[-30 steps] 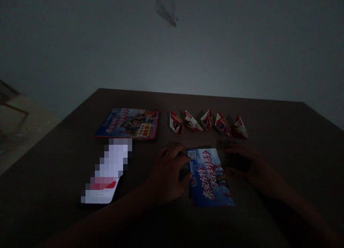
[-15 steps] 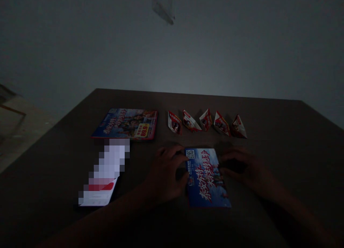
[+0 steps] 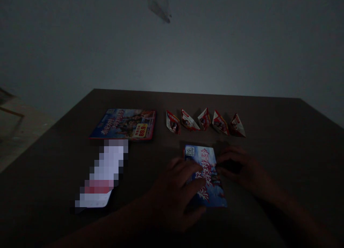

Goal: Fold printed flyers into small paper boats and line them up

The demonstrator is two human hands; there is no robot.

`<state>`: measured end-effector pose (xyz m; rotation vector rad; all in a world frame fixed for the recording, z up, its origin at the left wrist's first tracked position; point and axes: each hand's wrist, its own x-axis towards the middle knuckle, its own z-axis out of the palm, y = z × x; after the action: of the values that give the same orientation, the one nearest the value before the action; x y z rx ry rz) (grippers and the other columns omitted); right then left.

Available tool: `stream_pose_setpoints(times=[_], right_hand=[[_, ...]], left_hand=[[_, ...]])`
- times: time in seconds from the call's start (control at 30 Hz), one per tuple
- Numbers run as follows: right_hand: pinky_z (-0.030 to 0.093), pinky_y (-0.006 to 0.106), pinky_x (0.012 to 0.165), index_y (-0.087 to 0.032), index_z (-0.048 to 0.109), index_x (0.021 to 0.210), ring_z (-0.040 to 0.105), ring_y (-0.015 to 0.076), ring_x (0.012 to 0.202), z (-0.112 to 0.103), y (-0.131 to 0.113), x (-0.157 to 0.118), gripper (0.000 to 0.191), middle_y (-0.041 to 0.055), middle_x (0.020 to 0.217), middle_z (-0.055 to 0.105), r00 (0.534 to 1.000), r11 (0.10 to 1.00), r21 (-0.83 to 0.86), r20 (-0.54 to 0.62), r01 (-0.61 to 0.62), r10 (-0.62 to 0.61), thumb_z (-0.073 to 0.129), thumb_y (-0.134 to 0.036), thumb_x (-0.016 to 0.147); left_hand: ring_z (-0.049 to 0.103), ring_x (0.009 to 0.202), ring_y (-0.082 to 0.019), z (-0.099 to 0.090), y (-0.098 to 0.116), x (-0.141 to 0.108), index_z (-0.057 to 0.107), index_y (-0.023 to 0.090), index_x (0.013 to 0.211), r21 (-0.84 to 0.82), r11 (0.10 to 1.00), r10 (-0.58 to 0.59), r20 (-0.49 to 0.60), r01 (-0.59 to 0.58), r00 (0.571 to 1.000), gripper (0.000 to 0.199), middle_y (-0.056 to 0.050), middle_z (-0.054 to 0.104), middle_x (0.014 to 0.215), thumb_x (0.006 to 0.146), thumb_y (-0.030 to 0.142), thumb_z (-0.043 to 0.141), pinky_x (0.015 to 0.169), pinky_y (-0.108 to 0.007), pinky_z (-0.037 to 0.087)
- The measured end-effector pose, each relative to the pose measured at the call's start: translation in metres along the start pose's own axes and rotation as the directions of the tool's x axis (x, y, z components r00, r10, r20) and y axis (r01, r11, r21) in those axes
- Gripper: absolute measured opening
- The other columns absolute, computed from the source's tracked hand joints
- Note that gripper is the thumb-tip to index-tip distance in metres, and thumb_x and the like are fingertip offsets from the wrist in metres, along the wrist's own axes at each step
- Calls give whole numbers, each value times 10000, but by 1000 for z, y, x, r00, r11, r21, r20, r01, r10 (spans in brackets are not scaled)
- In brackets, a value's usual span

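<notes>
A folded blue leaflet (image 3: pixel 212 189) with white-and-red lettering and a QR code lies on the dark table in front of me. Across its left part rests my left hand (image 3: pixel 181 190), fingers spread over the paper and covering some of the print. At the leaflet's right edge, the thumb and fingers of my right hand (image 3: pixel 242 165) come together on the paper. Beyond the leaflet is a row of several small folded paper boats, among them a left one (image 3: pixel 172 122), a middle one (image 3: pixel 204 119) and a right one (image 3: pixel 238 125).
Back left on the table (image 3: pixel 255 108) lies a stack of flat leaflets (image 3: pixel 126 122). Closer to me is a lit phone (image 3: pixel 99 201), its screen mostly pixelated. The pale wall (image 3: pixel 215 54) rises behind the table, with a transparent hanging item (image 3: pixel 159 6) at the top. The room is dim.
My left hand has moved from the leaflet's left edge onto its face, with the fingers spread out. My right hand stays at the right edge. The view has shifted slightly.
</notes>
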<state>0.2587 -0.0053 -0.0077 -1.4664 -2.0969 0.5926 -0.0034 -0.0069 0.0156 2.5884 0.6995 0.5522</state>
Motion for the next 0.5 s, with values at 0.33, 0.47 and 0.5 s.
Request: stream_pose_setpoints(times=[0.33,0.47,0.5], right_hand=[[510,392,802,-285,673,968,591,233,972,-1,2,-2,208,53,1023,619,994,994,48,47,94,-96,558,-181,829],[520,381,809,-296,687,996,584,238,998,1,1,-4,234,62,1069,596,994,994,25,14,104,-104,603,-197,802],[520,381,813,-294,692,998,583,240,1007,0,0,-4,238,67,1086,590,993,993,14,3,116,-116,615,-198,795]], left_hand=[[474,1147,-248,6,-11,1,559,182,1174,-9,996,-93,81,94,992,390,-99,538,1247,784,187,557,1008,-415,330],[478,1149,-216,11,-14,-1,551,167,1187,-92,985,-145,-16,143,989,386,-91,553,1240,805,124,512,992,-368,367],[484,1142,-216,12,-14,-1,549,162,1191,-121,982,-149,-34,144,988,386,-93,560,1235,809,124,510,985,-367,374]])
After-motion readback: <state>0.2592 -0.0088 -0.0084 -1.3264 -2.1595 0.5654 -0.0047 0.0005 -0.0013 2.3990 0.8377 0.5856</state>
